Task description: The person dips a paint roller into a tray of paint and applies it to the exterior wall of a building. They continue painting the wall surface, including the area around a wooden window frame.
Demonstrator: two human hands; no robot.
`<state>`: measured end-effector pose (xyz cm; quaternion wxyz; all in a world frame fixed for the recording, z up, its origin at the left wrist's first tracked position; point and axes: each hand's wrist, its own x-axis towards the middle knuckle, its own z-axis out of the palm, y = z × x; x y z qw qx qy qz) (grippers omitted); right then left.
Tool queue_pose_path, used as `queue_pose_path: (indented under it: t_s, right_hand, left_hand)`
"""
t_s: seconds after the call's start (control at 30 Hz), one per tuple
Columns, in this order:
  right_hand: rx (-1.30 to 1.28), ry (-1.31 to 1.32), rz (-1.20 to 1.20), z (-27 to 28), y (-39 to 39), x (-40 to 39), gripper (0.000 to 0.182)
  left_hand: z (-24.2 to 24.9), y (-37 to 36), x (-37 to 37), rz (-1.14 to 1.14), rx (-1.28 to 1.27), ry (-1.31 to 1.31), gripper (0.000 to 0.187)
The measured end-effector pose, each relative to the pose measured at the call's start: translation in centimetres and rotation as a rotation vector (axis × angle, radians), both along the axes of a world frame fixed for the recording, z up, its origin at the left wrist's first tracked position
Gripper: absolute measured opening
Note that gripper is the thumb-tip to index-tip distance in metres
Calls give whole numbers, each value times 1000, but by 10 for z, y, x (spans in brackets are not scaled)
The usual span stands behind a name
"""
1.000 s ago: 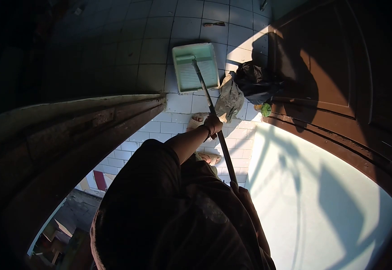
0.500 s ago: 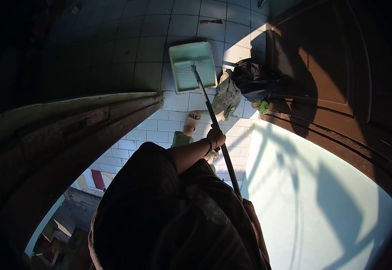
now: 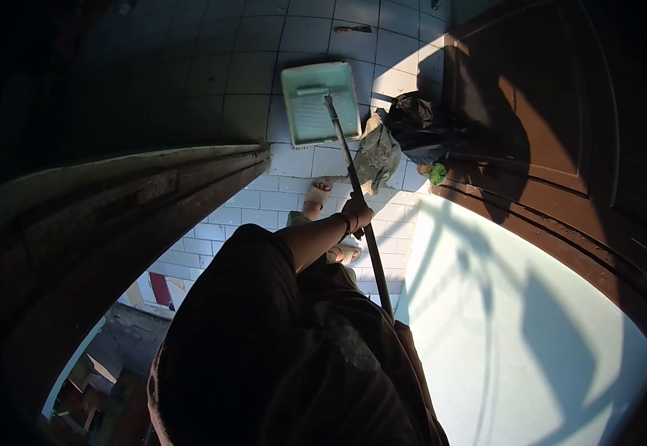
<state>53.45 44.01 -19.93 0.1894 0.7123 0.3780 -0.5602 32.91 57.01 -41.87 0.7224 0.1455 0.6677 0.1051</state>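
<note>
My left hand (image 3: 358, 213) is wrapped round a long dark pole (image 3: 374, 260), with a dark band at the wrist. The pole slants up to a paint roller (image 3: 313, 91) lying in a pale green paint tray (image 3: 292, 123) on the tiled floor. Wet-looking pale paint coats the tray's inside. Near the pole's lower end, a dim edge of my right arm (image 3: 415, 357) shows beside the dark shirt; the fingers of that hand are hidden.
A grey cloth (image 3: 377, 154) and a black plastic bag (image 3: 420, 126) lie right of the tray. A scraper (image 3: 353, 30) rests beyond it. Brown door panels (image 3: 531, 104) stand at right, above a pale sunlit surface (image 3: 472, 297). My sandalled feet (image 3: 317, 195) are on white tiles.
The roller has shifted slightly toward the tray's far side and to the right. My left hand, still round the pole, has moved a little forward.
</note>
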Motion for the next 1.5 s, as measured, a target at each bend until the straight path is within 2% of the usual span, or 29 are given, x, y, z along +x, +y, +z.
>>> queue_pose_path:
  t_s: [0.07, 0.17, 0.27, 0.37, 0.43, 0.57, 0.67, 0.7, 0.77, 0.8, 0.87, 0.93, 1.0, 1.07, 1.1, 1.13, 1.23, 1.3, 1.37, 1.4, 1.47, 1.5]
  right_hand:
    - [-7, -4, -13, 3, -12, 13, 62]
    - [30, -85, 43, -22, -69, 82, 62]
    - [-15, -105, 111, -38, -58, 79, 63]
    - [1, -73, 104, 1, -5, 18, 66]
    - [35, -69, 137, -4, -19, 40, 62]
    - [84, -71, 170, -6, -41, 68, 59]
    - [109, -87, 141, -21, -38, 66, 58]
    - [121, -91, 139, -29, -33, 62, 58]
    - [149, -85, 131, -44, -19, 52, 57]
    - [166, -82, 130, -52, -7, 43, 57]
    - [195, -66, 127, -65, 17, 24, 57]
    - [227, -52, 128, -74, 34, 12, 56]
    - [253, -38, 125, -79, 45, 5, 56]
    - [274, -25, 122, -84, 52, 1, 56]
    - [281, -19, 119, -86, 55, -1, 55]
    - [285, -16, 118, -87, 57, -2, 55]
    - [296, -9, 116, -91, 62, -4, 55]
    - [300, -5, 109, -95, 64, -4, 54]
    - [304, -6, 104, -98, 68, -4, 54]
    - [307, -5, 102, -99, 70, -6, 54]
    - [314, -4, 96, -101, 72, -6, 53]
    - [315, -2, 95, -101, 71, -6, 53]
  left_hand:
    - [22, -5, 6, -12, 100, 96, 53]
    - [36, -24, 18, 26, 88, 0, 52]
    - [28, -16, 17, 17, 55, 25, 49]
    - [17, 1, 5, -38, 19, -61, 47]
    - [14, -8, 16, -36, 26, -65, 49]
    - [47, -24, 30, 24, 17, 19, 63]
    - [-11, -12, 36, -142, 39, -8, 60]
    - [-34, -7, 35, -166, 28, -69, 53]
    - [-20, -5, 31, -121, 16, -43, 38]
    - [10, -8, 30, -52, 25, 47, 31]
    - [22, -16, 34, -156, -92, -76, 31]
    - [0, -46, 53, -345, 204, -1, 25]
    - [-28, -60, 69, -584, 365, 107, 26]
    - [-30, -43, 67, -523, 33, 125, 28]
    - [-36, -34, 67, -465, -174, 95, 30]
    - [-57, -35, 62, -344, -258, -10, 32]
    - [-56, -45, 55, -368, -194, -22, 40]
    - [19, -55, 36, -381, -63, -52, 32]
    - [-106, -88, 73, -890, 373, 194, 33]
    - [-132, -85, 108, -1475, 584, 390, 35]
    - [-57, -59, 64, -1289, 509, 264, 35]
    - [-29, -41, 49, -903, 151, 151, 37]
